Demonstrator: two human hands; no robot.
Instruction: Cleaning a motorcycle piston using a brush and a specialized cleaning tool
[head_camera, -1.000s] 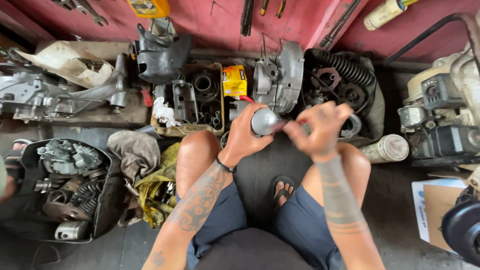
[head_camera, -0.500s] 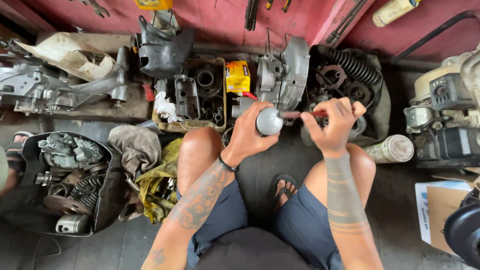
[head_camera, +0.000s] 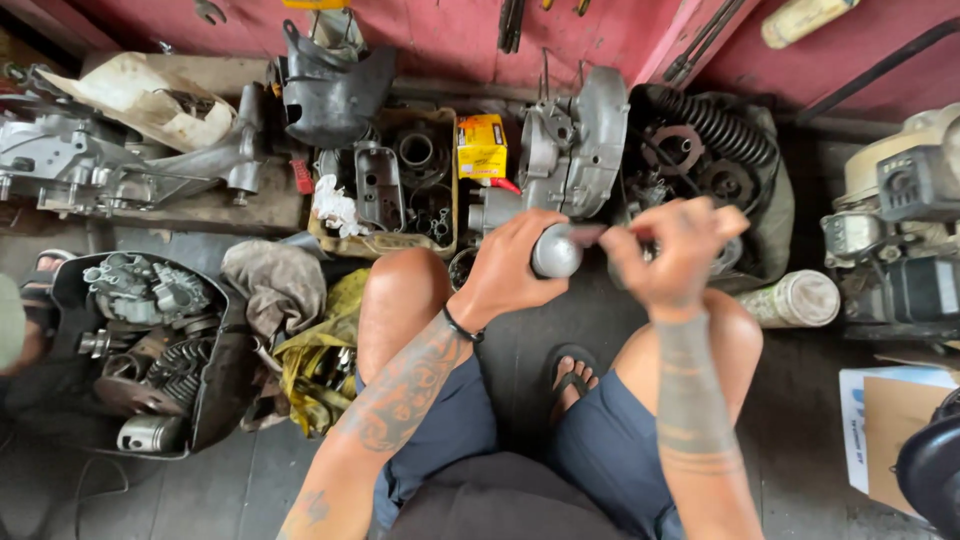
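While left hand (head_camera: 515, 265) grips piston (head_camera: 556, 251) (unmoved), right hand (head_camera: 675, 250) blurs.

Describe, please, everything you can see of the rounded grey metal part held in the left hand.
The rounded grey metal part looks like dull, smooth cast metal with a domed end facing the camera; its lower body is hidden by the grip. The left hand wraps it from the left, fingers over its top. The right hand is blurred and presses a slim dark tool against its upper right side. It sits above the person's knees, in front of the grey engine casing. Finer details cannot be made out.
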